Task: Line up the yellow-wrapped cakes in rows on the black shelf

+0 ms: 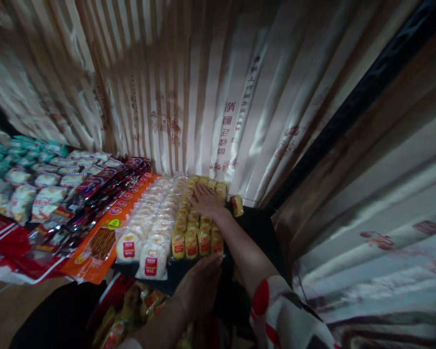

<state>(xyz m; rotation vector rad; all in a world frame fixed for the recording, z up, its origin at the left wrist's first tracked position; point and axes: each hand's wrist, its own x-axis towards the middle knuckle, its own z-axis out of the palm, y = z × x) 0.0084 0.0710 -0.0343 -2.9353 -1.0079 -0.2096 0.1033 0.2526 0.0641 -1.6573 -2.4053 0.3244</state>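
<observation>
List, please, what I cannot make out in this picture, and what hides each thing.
In the head view:
- Yellow packs: some lie hidden under the right hand.
- Left hand: its own back and the dim light hide whether it grips a pack.
- Lower packs: partly covered by the left forearm.
- Green packs: cut off by the left edge.
- White packs: fine print too small and blurred.

Bearings from the yellow packets point(191, 228): 12 o'clock blocked by curtain point(203, 87); 9 by white packets point(151, 218); 6 by the left hand point(203, 283). Passage at 3 over the black desk point(260, 227), between a lone packet point(237, 206) at 2 and the right forearm point(244, 249) at 4.
</observation>
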